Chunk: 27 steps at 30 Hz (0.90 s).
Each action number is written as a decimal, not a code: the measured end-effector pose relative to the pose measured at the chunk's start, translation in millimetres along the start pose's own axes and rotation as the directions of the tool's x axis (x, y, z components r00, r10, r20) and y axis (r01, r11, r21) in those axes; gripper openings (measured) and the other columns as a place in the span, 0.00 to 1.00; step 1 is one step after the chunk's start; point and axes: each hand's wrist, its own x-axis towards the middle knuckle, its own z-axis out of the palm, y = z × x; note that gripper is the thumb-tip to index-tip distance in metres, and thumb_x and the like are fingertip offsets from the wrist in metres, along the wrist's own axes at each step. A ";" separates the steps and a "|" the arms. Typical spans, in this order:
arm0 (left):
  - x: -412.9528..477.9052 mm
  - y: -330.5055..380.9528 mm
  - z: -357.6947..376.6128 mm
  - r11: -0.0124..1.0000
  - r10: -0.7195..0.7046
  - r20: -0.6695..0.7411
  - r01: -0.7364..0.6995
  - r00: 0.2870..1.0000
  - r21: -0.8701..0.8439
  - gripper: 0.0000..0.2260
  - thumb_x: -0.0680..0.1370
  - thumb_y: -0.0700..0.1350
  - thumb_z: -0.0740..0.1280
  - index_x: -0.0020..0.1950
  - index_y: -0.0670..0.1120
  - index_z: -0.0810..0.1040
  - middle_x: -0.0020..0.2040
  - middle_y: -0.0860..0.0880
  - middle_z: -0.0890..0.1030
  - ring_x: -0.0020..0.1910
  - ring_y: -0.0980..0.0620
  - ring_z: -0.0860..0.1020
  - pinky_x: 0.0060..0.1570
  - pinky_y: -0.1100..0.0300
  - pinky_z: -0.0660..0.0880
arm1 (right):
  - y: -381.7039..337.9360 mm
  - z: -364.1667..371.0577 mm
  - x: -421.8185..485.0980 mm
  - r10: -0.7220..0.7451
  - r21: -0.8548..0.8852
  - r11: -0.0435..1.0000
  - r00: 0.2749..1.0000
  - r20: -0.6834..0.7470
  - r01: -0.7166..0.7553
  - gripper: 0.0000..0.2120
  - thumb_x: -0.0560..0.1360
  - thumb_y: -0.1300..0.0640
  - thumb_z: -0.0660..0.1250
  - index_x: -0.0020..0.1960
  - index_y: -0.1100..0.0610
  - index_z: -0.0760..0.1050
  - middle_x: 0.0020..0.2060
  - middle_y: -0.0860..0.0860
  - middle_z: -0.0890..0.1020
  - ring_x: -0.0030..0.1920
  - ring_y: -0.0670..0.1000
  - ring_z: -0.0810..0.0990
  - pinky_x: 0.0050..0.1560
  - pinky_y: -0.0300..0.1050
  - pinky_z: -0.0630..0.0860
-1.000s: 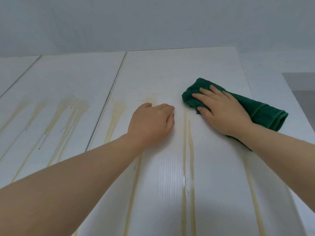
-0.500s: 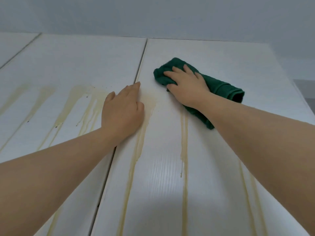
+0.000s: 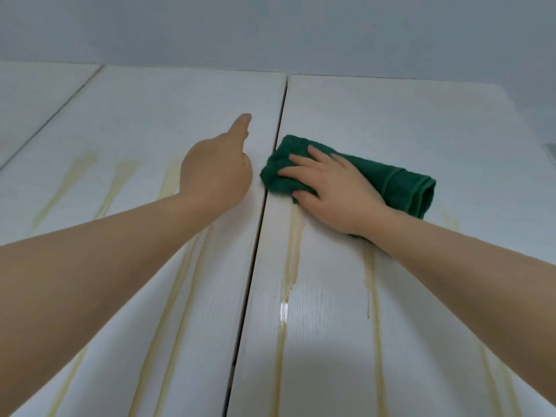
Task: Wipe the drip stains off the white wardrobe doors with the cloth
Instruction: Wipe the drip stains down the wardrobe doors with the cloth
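Note:
Two white wardrobe doors fill the view, the left door (image 3: 168,109) and the right door (image 3: 406,121), split by a dark vertical gap (image 3: 270,182). Yellowish drip stains run down both, such as the streak (image 3: 293,254) on the right door and the streaks (image 3: 117,182) on the left. My right hand (image 3: 334,188) presses flat on a folded green cloth (image 3: 400,182) on the right door, right beside the gap. My left hand (image 3: 216,170) rests on the left door with its fingers stretched upward, holding nothing.
A third white door panel (image 3: 33,100) shows at the far left behind another seam. Above the doors' top edge is a plain grey ceiling (image 3: 270,31). A small dark object (image 3: 552,153) sits at the right border.
My right hand has slid the green cloth left across the right door to the gap. My left hand has shifted left onto the left door. The view has panned left.

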 end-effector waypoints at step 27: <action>-40.5 -0.1 -4.7 0.946 0.169 0.178 -0.210 0.969 0.247 0.22 0.82 0.42 0.50 0.77 0.48 0.54 0.78 0.51 0.51 0.75 0.52 0.56 0.71 0.54 0.50 | -6.6 4.6 -16.6 0.340 -0.012 0.940 0.936 -0.090 -0.342 0.21 0.81 0.48 0.50 0.74 0.43 0.58 0.76 0.46 0.55 0.76 0.52 0.47 0.73 0.52 0.41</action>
